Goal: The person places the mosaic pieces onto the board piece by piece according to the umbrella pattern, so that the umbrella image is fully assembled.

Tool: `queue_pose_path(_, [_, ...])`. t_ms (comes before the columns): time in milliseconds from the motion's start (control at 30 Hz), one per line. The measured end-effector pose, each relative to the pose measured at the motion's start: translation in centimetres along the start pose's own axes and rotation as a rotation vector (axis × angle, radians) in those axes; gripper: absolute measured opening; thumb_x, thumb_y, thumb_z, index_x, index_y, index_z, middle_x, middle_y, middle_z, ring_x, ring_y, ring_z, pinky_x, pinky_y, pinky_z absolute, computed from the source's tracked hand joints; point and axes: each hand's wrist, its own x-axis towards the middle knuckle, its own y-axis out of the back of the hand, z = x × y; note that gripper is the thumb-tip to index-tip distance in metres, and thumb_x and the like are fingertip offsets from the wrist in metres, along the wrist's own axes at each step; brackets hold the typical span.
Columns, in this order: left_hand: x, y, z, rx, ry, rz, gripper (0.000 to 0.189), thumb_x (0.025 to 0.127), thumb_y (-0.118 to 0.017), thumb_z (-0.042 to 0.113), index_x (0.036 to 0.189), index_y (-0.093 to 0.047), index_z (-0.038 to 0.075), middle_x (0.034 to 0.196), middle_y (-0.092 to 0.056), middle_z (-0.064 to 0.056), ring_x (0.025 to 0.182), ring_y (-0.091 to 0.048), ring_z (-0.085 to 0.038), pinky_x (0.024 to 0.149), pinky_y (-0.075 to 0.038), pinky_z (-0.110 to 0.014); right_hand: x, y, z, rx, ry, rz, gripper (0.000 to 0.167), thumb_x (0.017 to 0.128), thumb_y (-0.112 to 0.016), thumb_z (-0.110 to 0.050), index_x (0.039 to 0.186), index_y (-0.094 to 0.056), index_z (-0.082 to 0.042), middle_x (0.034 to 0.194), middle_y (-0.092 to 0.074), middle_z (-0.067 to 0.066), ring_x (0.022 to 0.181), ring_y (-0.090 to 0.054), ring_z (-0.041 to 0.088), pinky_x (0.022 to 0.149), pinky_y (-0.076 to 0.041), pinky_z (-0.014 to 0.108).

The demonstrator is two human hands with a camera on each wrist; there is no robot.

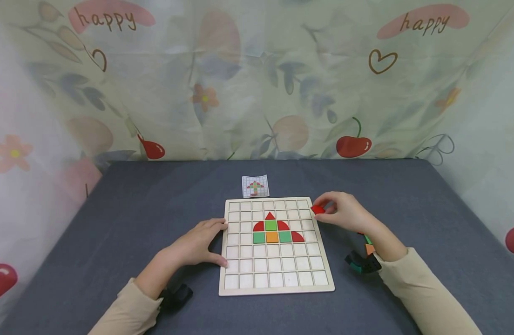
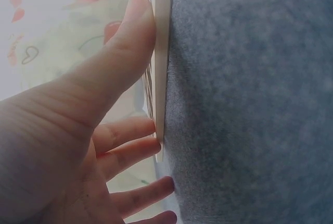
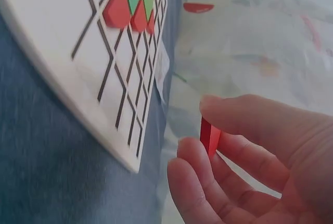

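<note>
A pale wooden grid board (image 1: 278, 279) lies on the dark tabletop. Its cells hold green tiles (image 1: 271, 225), an orange tile (image 1: 272, 237), a red triangle tile (image 1: 270, 216) and red quarter-round tiles (image 1: 297, 237). My left hand (image 1: 202, 239) rests at the board's left edge, thumb and fingers spread and touching the rim. Over the upper right edge of the board, my right hand (image 1: 342, 211) pinches a small red tile (image 3: 210, 136) between thumb and fingers. The held tile's full outline is partly hidden by the fingers.
A small printed pattern card (image 1: 255, 186) lies just beyond the board. More coloured tiles (image 1: 369, 249) sit to the right, partly hidden under the right forearm. Black bands (image 1: 363, 263) hang at both wrists. A patterned cloth (image 1: 257, 83) stands behind the table.
</note>
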Motion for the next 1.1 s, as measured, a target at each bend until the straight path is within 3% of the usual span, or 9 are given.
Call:
queue_pose_path(767, [-0.1,0.0,0.1,0.01,-0.012,0.002,0.093,0.067,-0.079,0.048,0.138,-0.041,0.001,0.147,-0.037,-0.016,0.135,-0.034,-0.036,0.109,-0.032,-0.049,1.7,-3.5,-3.5,0.075,0.148,-0.148,0.026,0.081,-0.072,-0.014,0.105,-0.066,-0.006,0.101,-0.066,0.01,0.073,-0.064,0.008,0.072,-0.052,0.02])
queue_pose_path(1100, [-0.1,0.0,0.0,0.008,-0.012,0.003,0.093,0.067,-0.079,0.048,0.138,-0.041,0.001,0.147,-0.037,-0.016,0.135,-0.034,-0.036,0.109,-0.031,-0.049,2.1,-4.5,-4.2,0.099,0.233,-0.155,0.026,0.08,-0.073,-0.01,0.104,-0.065,-0.004,0.099,-0.067,0.011,0.071,-0.063,0.007,0.073,-0.053,0.021])
